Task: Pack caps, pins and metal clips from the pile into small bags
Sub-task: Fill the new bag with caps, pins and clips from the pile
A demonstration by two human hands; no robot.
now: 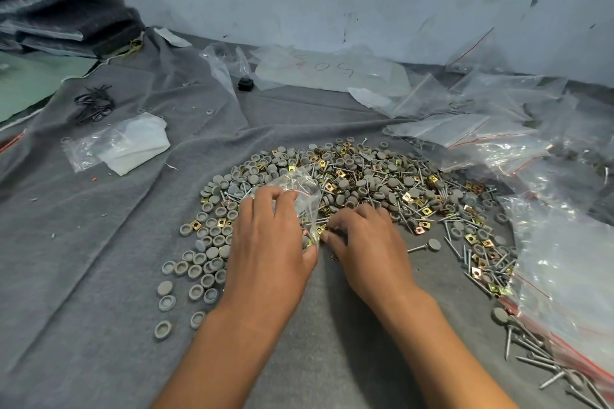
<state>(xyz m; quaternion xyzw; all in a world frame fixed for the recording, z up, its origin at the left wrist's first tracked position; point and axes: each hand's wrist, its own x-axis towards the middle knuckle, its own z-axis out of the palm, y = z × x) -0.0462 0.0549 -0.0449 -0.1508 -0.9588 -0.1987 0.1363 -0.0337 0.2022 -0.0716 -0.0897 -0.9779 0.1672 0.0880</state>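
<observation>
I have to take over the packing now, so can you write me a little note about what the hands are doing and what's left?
Left hand: holds a small clear bag open over the near edge of the pile.
Right hand: fingers curled, pinching what look like metal clips at the bag's mouth.
Pile: grey caps, pins and gold clips mixed on the grey cloth, with loose caps spread to the left.
Done: this bag already has a few pieces in it; clear bags lie to the right, some with parts inside.
Left: finish this bag, then keep packing; most of the pile remains.
</observation>
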